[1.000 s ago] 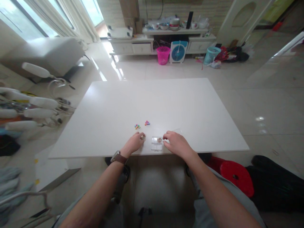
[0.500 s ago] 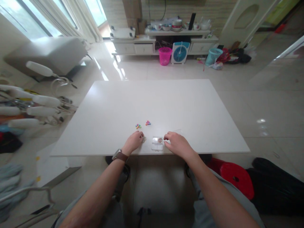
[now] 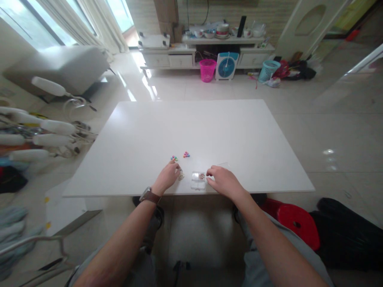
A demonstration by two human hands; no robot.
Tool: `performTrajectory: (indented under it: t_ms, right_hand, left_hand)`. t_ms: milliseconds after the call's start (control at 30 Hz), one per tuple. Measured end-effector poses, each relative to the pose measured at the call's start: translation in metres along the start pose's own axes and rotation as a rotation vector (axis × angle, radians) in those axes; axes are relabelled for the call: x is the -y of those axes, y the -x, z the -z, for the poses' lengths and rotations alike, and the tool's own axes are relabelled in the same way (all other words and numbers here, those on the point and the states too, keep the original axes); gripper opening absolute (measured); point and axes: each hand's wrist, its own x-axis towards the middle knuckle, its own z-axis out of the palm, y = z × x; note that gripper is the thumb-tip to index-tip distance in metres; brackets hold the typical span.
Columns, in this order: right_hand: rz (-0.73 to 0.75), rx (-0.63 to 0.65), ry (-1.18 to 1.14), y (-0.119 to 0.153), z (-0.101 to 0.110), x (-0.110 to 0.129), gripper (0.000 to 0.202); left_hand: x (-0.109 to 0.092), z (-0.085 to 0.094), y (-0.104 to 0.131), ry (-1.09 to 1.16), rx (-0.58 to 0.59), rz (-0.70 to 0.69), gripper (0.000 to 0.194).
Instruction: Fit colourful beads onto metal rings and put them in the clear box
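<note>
A small clear plastic box (image 3: 198, 185) with compartments lies near the front edge of the white table, with ring-like items (image 3: 201, 175) in its upper right part. My right hand (image 3: 223, 180) is just right of the box, thumb and fingers apart, nothing visible between them. Left of the box, my left hand (image 3: 168, 177) rests beside a small pile of rings (image 3: 181, 175), its fingers apart and reaching toward a cluster of coloured beads (image 3: 174, 158). A second bead cluster (image 3: 186, 154) lies a little to the right. A thin clear sheet or lid (image 3: 224, 164) lies behind my right hand.
The white table (image 3: 191, 123) spreads out beyond my hands. A red stool (image 3: 299, 225) stands at the right below the table edge. Across the floor are a pink basket (image 3: 207, 71), a fan (image 3: 226, 66) and a low cabinet (image 3: 181, 60).
My left hand has moved slightly forward and left, its fingers now nearer the left bead cluster, and more of the ring pile shows. My right hand stays in place.
</note>
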Motion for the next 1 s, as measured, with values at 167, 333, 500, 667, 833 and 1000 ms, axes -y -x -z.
performTrajectory:
  t_ms: [167, 333, 500, 667, 833, 1000]
  right_hand:
    - [0.007, -0.013, -0.002, 0.000, -0.001, 0.001, 0.019]
    - [0.009, -0.018, -0.019, -0.001, -0.001, 0.002, 0.020]
    - [0.043, -0.095, -0.198, -0.005, -0.004, 0.006, 0.018]
    - [0.030, -0.205, -0.647, -0.010, -0.008, 0.017, 0.022]
    - [-0.005, -0.329, -0.908, -0.020, -0.013, 0.027, 0.016]
    - [-0.019, -0.369, -0.914, -0.027, -0.015, 0.028, 0.010]
  left_hand:
    - [-0.012, 0.009, -0.003, 0.111, -0.010, 0.021, 0.013]
    - [-0.027, 0.019, 0.000, 0.254, -0.031, 0.046, 0.014]
    - [-0.046, 0.025, 0.005, 0.421, -0.021, 0.011, 0.017]
    - [-0.066, 0.029, 0.009, 0.600, -0.007, -0.014, 0.019]
    - [-0.072, 0.026, 0.009, 0.720, 0.006, -0.069, 0.021]
    - [-0.069, 0.026, 0.010, 0.803, 0.006, -0.057, 0.021]
